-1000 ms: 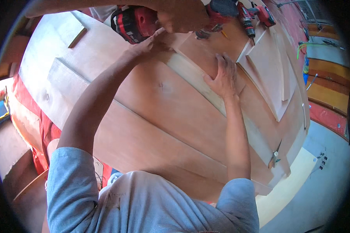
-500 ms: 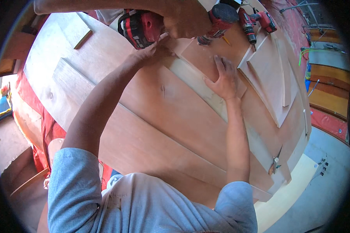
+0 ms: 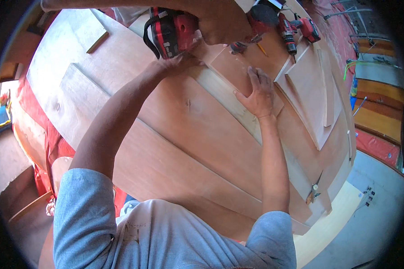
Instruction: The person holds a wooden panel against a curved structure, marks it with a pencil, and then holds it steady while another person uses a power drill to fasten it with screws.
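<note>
My left hand (image 3: 177, 62) reaches to a wood panel at the far side, with its fingers apart, close against a red and black cordless power tool (image 3: 168, 33). Shadow hides part of these fingers. My right hand (image 3: 258, 94) lies flat on a thin brown board (image 3: 231, 67), fingers stretched out and holding nothing. Another person's forearm and hand (image 3: 224, 24) cross the top of the view above the tool. Beside that hand is a red drill (image 3: 260, 29), and whether the hand grips it I cannot tell.
Large plywood sheets (image 3: 179, 139) overlap across the work surface. Another red drill (image 3: 288, 38) and a pencil (image 3: 261, 49) lie at the far right. Pliers (image 3: 313, 193) rest near the right edge, and stacked boards (image 3: 309, 92) stand out beside my right hand. Red sheeting (image 3: 60, 143) hangs at left.
The whole view shifts slightly. Both my hands stay in about the same places, and the other person's arm and the power tool sit a little further right in the picture.
</note>
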Demonstrator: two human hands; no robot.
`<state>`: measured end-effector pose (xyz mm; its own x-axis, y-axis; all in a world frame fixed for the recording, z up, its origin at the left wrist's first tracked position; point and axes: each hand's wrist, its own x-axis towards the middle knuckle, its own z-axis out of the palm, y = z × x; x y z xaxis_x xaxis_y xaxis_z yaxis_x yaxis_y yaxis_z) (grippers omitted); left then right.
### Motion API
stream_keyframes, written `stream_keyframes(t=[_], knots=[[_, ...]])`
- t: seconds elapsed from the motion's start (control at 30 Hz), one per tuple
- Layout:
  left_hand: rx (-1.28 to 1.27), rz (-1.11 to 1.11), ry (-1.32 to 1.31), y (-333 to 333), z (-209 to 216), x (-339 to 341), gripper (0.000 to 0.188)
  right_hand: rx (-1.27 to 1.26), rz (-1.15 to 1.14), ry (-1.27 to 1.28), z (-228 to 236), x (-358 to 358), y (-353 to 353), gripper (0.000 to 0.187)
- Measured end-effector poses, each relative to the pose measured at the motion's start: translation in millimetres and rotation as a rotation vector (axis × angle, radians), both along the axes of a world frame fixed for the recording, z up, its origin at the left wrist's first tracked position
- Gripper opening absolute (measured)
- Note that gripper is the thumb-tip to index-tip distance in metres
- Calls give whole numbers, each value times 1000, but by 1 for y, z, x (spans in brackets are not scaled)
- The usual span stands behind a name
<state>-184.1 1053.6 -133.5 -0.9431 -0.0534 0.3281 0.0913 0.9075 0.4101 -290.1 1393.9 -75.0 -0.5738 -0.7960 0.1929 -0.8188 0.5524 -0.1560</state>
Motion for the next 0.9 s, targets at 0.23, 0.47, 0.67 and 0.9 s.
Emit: stream_keyframes(t=[0.23,0.47,0.67,0.9], knots=[[122,7,-36,4,1,9,75,23,-18,17,2,2,-6,97],[254,27,-72,7,-10,2,80,3,-2,28,-2,2,-7,94],[412,-27,-108,13,-3,-4,96,5,16,82,-6,0,-7,93],[257,112,76,44,24,3,114,51,-22,88,-7,0,-7,94]])
